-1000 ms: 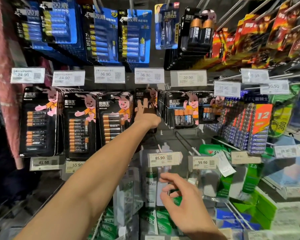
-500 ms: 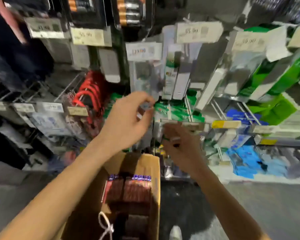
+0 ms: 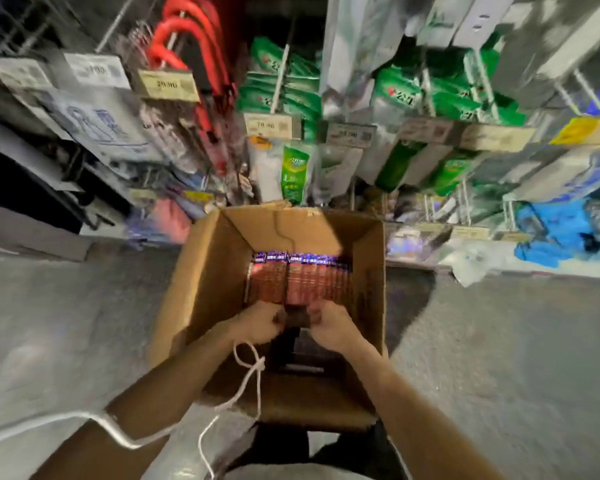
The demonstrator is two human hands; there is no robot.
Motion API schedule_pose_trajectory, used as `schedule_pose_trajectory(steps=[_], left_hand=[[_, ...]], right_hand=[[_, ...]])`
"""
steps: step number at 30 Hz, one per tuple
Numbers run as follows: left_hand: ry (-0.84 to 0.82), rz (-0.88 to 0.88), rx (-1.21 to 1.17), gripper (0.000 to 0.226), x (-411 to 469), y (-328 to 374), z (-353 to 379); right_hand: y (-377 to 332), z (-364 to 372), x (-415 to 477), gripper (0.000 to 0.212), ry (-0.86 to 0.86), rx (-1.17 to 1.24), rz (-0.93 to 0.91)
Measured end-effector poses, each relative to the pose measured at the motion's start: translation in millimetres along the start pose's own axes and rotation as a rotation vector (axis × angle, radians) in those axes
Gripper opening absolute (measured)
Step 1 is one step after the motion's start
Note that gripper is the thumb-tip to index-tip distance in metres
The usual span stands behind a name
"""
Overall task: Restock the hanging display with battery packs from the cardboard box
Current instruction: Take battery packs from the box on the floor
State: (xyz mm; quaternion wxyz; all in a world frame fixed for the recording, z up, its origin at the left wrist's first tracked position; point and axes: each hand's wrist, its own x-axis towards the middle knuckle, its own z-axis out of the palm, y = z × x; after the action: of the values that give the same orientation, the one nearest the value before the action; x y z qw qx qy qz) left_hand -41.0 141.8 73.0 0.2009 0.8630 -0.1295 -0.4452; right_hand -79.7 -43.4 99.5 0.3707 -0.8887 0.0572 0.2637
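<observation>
An open cardboard box stands on the floor below me. Inside it a row of upright battery packs with reddish faces and purple tops fills the far half. Both my hands are down in the box at the near end of that row. My left hand and my right hand have their fingers curled round a dark battery pack held between them. Motion blur hides the finer finger detail. The hanging battery display is out of view.
Low hooks behind the box carry green packets, red cables and price tags. Blue packs lie low at the right. Grey floor spreads on both sides. A white cord dangles over my left forearm.
My view has dropped from the battery hooks to the box. Both hands came down from the display into the box and closed on a pack.
</observation>
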Motion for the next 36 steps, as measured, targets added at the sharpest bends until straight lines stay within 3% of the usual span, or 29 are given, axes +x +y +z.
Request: schedule_pose_trajectory(steps=[2,6,9,12,16,23,28,33,36], left_hand=[[-0.089,-0.026,0.047,0.02,22.9,-18.3,13.2],[-0.094,-0.049,0.133,0.022,67.7,-48.8,30.9],[-0.113,-0.031,0.256,0.035,95.5,-69.7,51.3],[-0.213,-0.028,0.326,0.052,112.4,-82.3,76.2],[-0.258,-0.019,0.346,0.054,131.4,-92.9,102.4],[-0.208,-0.036,0.345,0.058,144.8,-96.6,120.7],[-0.196,-0.037,0.447,0.037,144.7,-89.8,118.8],[-0.147,0.013,0.525,0.037,129.4,-69.6,99.6],[-0.074,0.085,0.631,0.031,113.8,-42.0,73.6]], right_hand=[[11.6,24.5,10.1,0.028,-0.183,-0.028,0.145],[36.4,57.7,36.3,0.028,-0.281,-0.113,0.342],[62.7,89.1,57.0,0.038,-0.304,-0.178,0.369],[81.3,113.3,70.7,0.066,-0.306,-0.284,0.353],[103.7,135.3,88.9,0.081,-0.39,-0.433,0.34],[115.5,151.4,113.0,0.066,-0.494,-0.658,0.325],[110.4,151.9,112.9,0.054,-0.501,-0.708,0.337],[105.7,142.4,99.4,0.051,-0.419,-0.693,0.313],[93.9,131.0,92.0,0.061,-0.355,-0.585,0.311]])
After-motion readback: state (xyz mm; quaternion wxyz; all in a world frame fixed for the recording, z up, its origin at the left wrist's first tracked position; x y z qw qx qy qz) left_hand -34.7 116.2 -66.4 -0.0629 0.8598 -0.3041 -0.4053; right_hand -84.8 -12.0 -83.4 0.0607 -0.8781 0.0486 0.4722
